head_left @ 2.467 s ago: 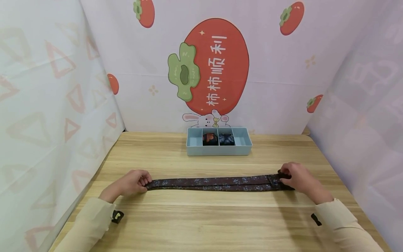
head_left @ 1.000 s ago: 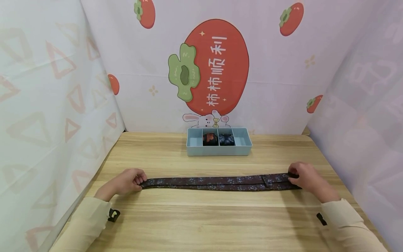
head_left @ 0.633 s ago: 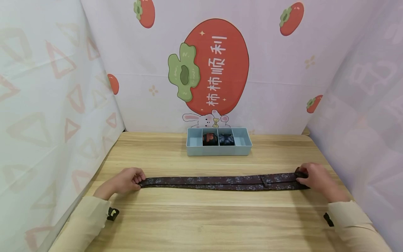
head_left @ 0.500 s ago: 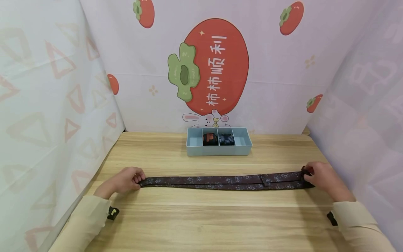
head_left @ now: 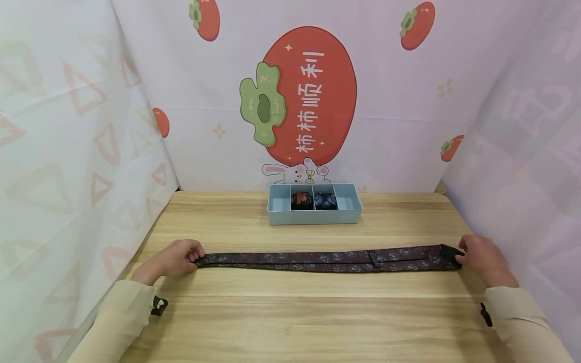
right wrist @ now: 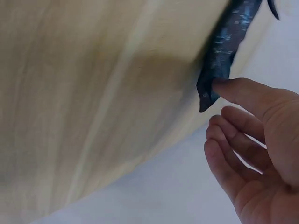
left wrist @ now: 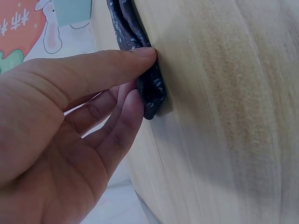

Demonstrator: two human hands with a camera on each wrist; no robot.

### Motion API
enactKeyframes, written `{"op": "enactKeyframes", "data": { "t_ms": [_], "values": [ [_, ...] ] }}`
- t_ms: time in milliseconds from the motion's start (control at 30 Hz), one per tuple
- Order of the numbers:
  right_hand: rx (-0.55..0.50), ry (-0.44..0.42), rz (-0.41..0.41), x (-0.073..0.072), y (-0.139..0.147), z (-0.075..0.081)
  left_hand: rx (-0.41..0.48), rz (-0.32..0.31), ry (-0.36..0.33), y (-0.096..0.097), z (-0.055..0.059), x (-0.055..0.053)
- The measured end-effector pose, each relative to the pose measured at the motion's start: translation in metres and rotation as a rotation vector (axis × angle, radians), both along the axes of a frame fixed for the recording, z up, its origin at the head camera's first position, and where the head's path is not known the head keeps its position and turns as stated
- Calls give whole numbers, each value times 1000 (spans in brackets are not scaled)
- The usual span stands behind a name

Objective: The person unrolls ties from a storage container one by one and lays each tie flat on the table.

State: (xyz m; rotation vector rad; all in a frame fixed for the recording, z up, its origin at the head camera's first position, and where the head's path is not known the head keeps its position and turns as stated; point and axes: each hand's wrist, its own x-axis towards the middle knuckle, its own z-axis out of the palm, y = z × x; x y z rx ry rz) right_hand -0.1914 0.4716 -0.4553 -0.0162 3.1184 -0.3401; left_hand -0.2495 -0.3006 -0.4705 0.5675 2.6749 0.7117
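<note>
A dark necktie (head_left: 290,258) with small blue-grey flowers lies lengthwise across the wooden table, folded double, its keeper loop facing up. My left hand (head_left: 179,258) pinches the folded left end between thumb and fingers; the left wrist view shows this fold (left wrist: 152,88) close up. At the wider right end is my right hand (head_left: 485,258). There, in the right wrist view, the thumb touches the dark tip of the tie (right wrist: 222,56), while the other fingers are loosely bent and apart from it.
Behind the tie stands a light blue divided box (head_left: 314,217). Its two middle compartments hold a rolled black-and-red tie (head_left: 301,200) and a rolled dark blue patterned tie (head_left: 325,200). Printed cloth walls (head_left: 218,151) enclose the table (head_left: 290,322) at the back and sides.
My right hand has slid rightward along the tie to its tip, and its hold has loosened. The tie has shifted slightly left at its left end and lies longer and flatter.
</note>
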Motion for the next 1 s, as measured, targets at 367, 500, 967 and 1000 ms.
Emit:
{"op": "enactKeyframes", "data": {
  "t_ms": [367, 500, 967, 1000],
  "values": [
    [-45, 14, 11, -8, 6, -22, -6, -12, 26, -4, 0, -5],
    [-39, 4, 8, -14, 4, -22, -7, -11, 19, -4, 0, -9],
    [21, 14, 18, -39, -8, -18, -45, 10, 53, -3, -1, -42],
    [19, 6, 14, -42, -8, -18, -49, 12, 53, -2, 0, -44]
  ]
}}
